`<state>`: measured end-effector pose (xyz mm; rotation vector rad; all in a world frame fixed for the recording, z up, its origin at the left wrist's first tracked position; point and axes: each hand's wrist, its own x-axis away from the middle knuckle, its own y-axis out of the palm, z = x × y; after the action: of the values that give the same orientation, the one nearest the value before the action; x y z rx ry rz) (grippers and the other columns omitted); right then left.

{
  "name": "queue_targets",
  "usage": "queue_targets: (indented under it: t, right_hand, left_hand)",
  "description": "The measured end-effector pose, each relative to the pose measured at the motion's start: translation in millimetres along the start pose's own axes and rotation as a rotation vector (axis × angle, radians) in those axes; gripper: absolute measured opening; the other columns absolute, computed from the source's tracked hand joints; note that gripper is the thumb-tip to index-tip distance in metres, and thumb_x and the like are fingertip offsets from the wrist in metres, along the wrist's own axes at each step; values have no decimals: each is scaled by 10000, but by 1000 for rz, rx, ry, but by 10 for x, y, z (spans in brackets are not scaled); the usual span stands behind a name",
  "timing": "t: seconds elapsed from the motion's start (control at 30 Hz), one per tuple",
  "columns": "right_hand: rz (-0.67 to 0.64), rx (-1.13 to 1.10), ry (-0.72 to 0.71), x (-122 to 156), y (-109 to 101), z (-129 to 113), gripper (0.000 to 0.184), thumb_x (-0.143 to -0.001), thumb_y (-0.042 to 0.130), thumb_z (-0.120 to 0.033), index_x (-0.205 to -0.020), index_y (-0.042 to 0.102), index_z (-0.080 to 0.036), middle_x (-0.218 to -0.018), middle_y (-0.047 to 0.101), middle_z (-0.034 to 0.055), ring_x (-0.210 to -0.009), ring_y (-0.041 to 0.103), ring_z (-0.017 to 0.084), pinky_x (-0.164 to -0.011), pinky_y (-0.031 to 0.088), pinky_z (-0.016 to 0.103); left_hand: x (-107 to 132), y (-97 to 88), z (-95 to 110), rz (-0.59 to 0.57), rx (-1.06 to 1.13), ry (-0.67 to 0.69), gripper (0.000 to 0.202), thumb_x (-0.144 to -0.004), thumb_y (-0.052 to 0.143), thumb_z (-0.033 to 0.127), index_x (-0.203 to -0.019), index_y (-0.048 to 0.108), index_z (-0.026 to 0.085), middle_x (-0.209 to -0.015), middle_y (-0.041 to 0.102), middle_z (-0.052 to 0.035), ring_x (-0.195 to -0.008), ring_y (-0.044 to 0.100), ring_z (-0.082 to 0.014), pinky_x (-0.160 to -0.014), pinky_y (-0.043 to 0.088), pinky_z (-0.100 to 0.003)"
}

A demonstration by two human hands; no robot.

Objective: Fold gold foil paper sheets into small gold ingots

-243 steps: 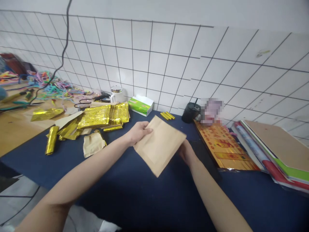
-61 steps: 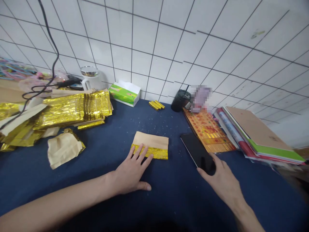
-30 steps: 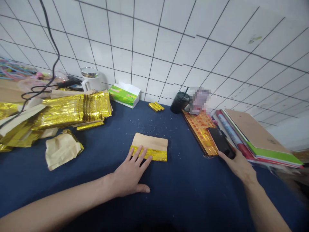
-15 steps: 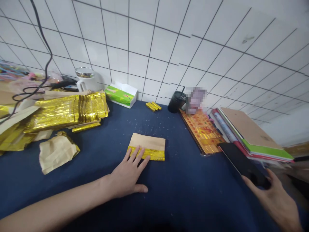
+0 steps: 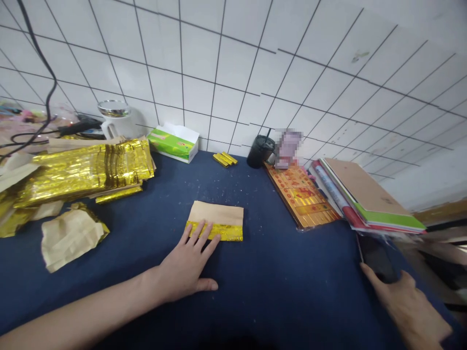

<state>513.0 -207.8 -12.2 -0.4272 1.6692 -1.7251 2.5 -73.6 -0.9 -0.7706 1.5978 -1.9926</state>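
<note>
My left hand (image 5: 186, 265) lies flat on the dark blue table (image 5: 277, 287), fingers spread, its fingertips resting on the gold edge of a folded brown-and-gold paper sheet (image 5: 216, 221). Far to the right, near the table's right edge, my right hand (image 5: 410, 306) rests with its fingers on a black phone (image 5: 375, 255) that lies flat below the stack of books. The fingers are stretched over the phone, not wrapped round it.
A pile of gold foil sheets (image 5: 83, 167) and a crumpled brown paper (image 5: 67, 236) lie at the left. A green tissue box (image 5: 173, 143), small gold bars (image 5: 225, 159), a black cup (image 5: 259, 151), a printed gold sheet (image 5: 301, 194) and stacked books (image 5: 365, 197) line the back and right.
My right hand has carried the black phone from the table's middle to its right edge and set it down. My left hand stays flat on the folded sheet. The view has swung rightward.
</note>
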Motion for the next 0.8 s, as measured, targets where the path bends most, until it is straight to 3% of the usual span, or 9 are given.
queue_targets:
  t: [0.03, 0.1, 0.2, 0.33, 0.47, 0.57, 0.67, 0.73, 0.8]
  right_hand:
    - [-99, 32, 78, 41, -40, -100, 838, -649, 385, -708, -1229, 486, -111, -777, 612, 282, -705, 629, 446, -555, 391, 510]
    - [-192, 39, 47, 97, -109, -287, 785, -669, 376, -693, -1212, 500, -139, -866, 615, 258, -796, 623, 430, -604, 406, 490]
    - [-145, 43, 57, 86, -148, -464, 802, -679, 378, -679, -1243, 471, -116, -915, 604, 283, -837, 607, 441, -599, 398, 488]
    - [-128, 24, -6, -49, -174, -456, 820, -689, 386, -659, -1263, 456, -78, -900, 608, 300, -814, 607, 456, -550, 388, 484]
    - [-96, 23, -67, -69, -444, -590, 724, -716, 403, -642, -1212, 525, -129, -896, 636, 285, -771, 623, 427, -573, 416, 507]
    - [-72, -216, -450, 220, -758, -1142, 594, -782, 406, -582, -1149, 562, -142, -1072, 630, 194, -968, 600, 341, -774, 462, 466]
    - [-56, -416, -923, 747, -993, -1976, 423, -875, 344, -446, -1126, 576, -197, -1195, 596, 84, -1143, 513, 242, -997, 344, 444]
    - [-169, -392, -1247, 1096, -1059, -2488, 404, -908, 310, -351, -1215, 518, -189, -1288, 524, 69, -1224, 433, 210, -1040, 293, 444]
    - [-249, -367, -1416, 1344, -1051, -2842, 493, -897, 356, -400, -1308, 418, -135, -1382, 404, 102, -1296, 320, 226, -1068, 240, 462]
  left_hand:
    - [0, 2, -2, 1, 0, 2, 933, -695, 447, 717, -1403, 232, 149, -1462, 120, -198, -1335, 34, -386, -1051, 118, -579]
    - [3, 5, -4, 1, -3, 6, 934, -696, 443, 718, -1404, 227, 148, -1463, 121, -197, -1336, 35, -386, -1051, 116, -580]
    - [10, 3, -5, 5, -9, 15, 930, -703, 430, 719, -1406, 220, 147, -1464, 117, -200, -1337, 42, -382, -1052, 118, -577]
    - [17, -9, -1, 7, -4, 9, 933, -701, 435, 717, -1406, 221, 144, -1464, 112, -205, -1337, 34, -383, -1050, 123, -575]
    - [13, -25, 5, -14, 9, 5, 937, -692, 462, 709, -1404, 226, 148, -1465, 128, -199, -1336, 31, -386, -1047, 119, -585]
    - [11, -18, 0, -11, 17, 5, 937, -690, 452, 718, -1402, 232, 150, -1465, 123, -202, -1337, 30, -387, -1044, 118, -588]
    - [14, 2, -8, 9, 20, 9, 937, -691, 440, 725, -1401, 232, 150, -1464, 114, -206, -1337, 23, -387, -1045, 114, -583]
    - [16, 9, -11, 15, 17, 16, 941, -691, 443, 723, -1401, 232, 143, -1463, 118, -208, -1337, 18, -386, -1049, 106, -577]
    - [18, 7, -12, 16, 13, 29, 954, -688, 457, 716, -1403, 221, 130, -1463, 122, -206, -1337, 15, -384, -1056, 99, -570]
